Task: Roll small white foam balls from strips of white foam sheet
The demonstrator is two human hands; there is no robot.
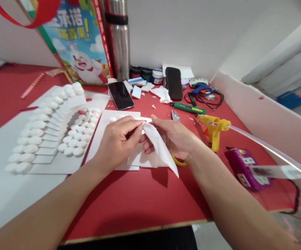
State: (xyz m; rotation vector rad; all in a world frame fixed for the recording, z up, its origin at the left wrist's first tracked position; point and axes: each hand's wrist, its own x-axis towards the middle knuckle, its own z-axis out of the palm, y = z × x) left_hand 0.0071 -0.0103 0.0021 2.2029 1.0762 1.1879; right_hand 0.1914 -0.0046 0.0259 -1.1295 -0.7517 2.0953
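Between both hands hangs a thin, soft white cloth-like piece (159, 144), its narrow end drooping down to the right. My left hand (120, 139) pinches its gathered top between thumb and fingers. From the other side my right hand (175, 137) holds the same piece, thumb up and fingers curled behind it; part of its grip is hidden. Below the hands lie white sheets (111, 158). Scissors (175, 116) stick out behind my right hand, with a yellow handle (178, 161) showing under it. To the left, white rounded pads (74, 142) sit in rows on white board.
On the red table (140, 205) stand a yellow glue gun (214, 128) with a long clear stick, a purple box (246, 168) and a green cutter (189, 107). Two phones (121, 95), paint jars (157, 77), a steel flask (118, 41) and a printed bag (80, 45) are behind.
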